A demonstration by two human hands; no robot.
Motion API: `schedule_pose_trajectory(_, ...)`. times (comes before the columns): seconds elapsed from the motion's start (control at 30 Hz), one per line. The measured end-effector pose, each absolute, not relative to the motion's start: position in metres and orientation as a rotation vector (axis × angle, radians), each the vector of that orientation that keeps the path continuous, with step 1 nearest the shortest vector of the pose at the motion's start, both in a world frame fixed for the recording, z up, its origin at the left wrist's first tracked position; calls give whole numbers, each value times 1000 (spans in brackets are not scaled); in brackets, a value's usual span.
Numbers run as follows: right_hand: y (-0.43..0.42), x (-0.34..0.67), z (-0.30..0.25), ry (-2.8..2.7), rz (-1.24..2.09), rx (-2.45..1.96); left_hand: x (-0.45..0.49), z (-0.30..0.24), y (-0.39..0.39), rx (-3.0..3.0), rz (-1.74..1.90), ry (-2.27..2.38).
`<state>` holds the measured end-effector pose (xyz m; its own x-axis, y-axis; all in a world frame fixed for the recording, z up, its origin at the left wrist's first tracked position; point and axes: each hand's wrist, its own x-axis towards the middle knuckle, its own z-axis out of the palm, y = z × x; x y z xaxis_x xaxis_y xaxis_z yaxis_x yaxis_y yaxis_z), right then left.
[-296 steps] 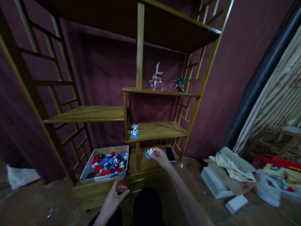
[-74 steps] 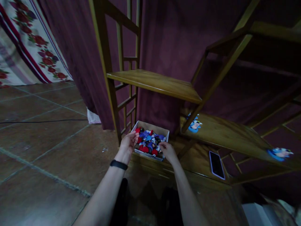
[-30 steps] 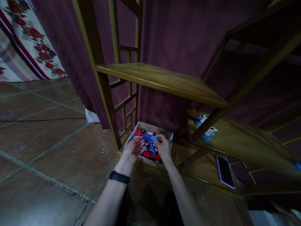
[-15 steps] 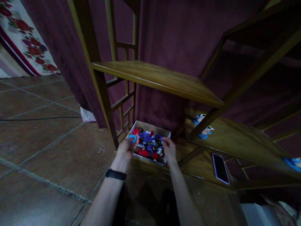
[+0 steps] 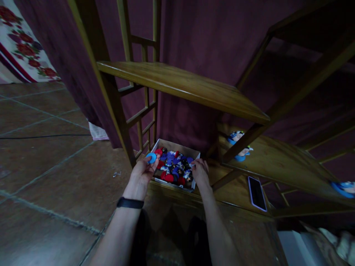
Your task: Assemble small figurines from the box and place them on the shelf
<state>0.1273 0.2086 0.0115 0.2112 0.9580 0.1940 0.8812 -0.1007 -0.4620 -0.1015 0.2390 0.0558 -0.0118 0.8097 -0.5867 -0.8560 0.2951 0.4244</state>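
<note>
Left hand (image 5: 141,173), black wristband (image 5: 129,203) on the wrist, pinches a blue disc (image 5: 151,158) at its fingertips, just off the box's 9 o'clock edge. Half a second ago the disc sat lower, against the rim; now it's lifted clear, so one piece is out. Right hand (image 5: 200,173) rests curled at the box's 3 o'clock edge; can't tell if it grips anything. Cardboard box (image 5: 177,145) is full of red, blue and purple toy pieces (image 5: 173,168). Two figures (image 5: 239,146) on the shelf (image 5: 277,162) at 2 o'clock, phone (image 5: 257,188) at 3 o'clock. No readable writing or brand.
</note>
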Motion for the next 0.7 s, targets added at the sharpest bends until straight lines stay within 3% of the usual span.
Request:
schedule_pose_trajectory(0.4,200,99,2,-2015,132,-2171,-101,58,239,-35,1293,849)
schedule_pose_trajectory(0.7,210,116,5,-1697,569,-2144,-101,67,237,-62,1330,826)
